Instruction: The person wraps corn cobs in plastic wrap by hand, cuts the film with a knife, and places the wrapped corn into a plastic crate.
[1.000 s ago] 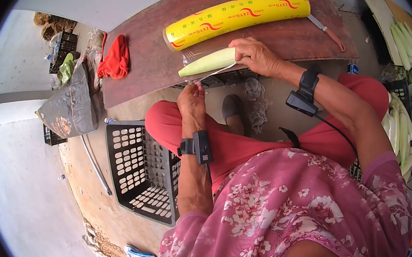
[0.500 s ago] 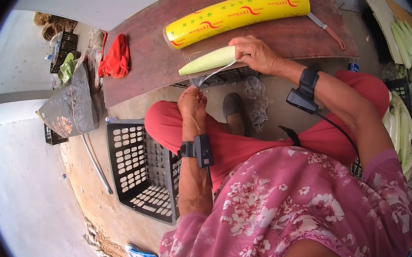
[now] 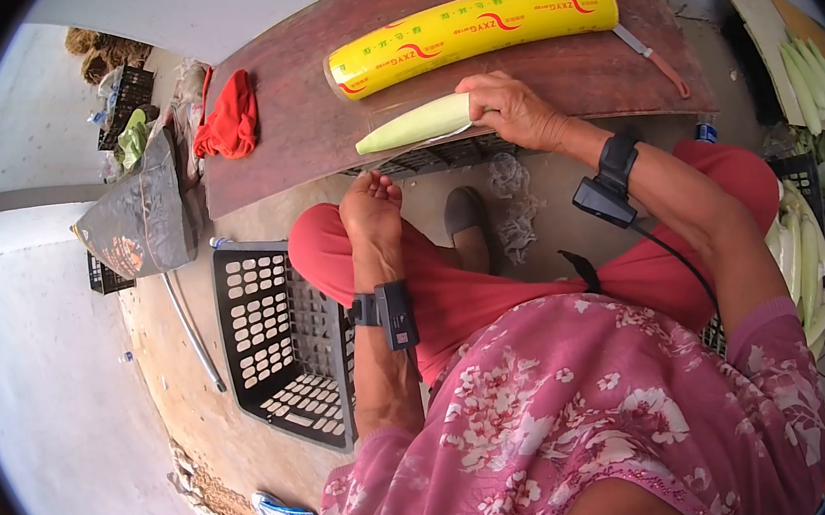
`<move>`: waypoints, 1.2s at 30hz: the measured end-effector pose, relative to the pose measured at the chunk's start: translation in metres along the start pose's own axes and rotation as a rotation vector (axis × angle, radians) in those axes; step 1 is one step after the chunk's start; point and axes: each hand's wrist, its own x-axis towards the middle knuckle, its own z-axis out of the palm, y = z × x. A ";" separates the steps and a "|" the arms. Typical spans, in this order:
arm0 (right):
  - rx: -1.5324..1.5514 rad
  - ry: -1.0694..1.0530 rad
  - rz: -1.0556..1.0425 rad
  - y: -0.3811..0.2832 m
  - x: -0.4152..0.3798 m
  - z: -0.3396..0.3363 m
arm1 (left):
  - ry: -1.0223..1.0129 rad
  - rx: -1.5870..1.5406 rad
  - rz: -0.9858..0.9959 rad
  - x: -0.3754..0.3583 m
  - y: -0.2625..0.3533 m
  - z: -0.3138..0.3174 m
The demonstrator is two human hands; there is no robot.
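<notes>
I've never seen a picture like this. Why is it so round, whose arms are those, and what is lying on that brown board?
The picture comes from a camera worn on the person's head, looking down; its wide lens bends everything round. The arms are the wearer's own, with black bands on the wrists. The right hand holds a pale green ear of corn on the brown board, with clear film about it. The left hand hangs just below the board's edge; its grip cannot be made out. Behind lie a yellow roll of cling film, a knife and a red cloth.

Head camera looks steeply down, close, fisheye.
</notes>
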 end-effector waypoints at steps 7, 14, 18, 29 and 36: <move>0.037 -0.029 0.049 0.000 0.002 -0.003 | -0.088 0.006 -0.038 0.016 0.042 0.040; 0.022 -0.031 0.028 -0.003 0.007 -0.003 | -0.034 0.005 -0.060 0.060 0.042 0.052; 0.041 -0.008 0.016 -0.002 0.010 -0.003 | -0.074 0.120 0.057 0.062 0.036 0.055; 0.139 -0.104 0.115 0.012 0.021 -0.009 | -0.160 1.186 0.521 0.047 0.032 0.052; 0.199 -0.165 0.265 0.014 0.025 -0.012 | -0.408 1.441 0.644 0.035 0.047 0.051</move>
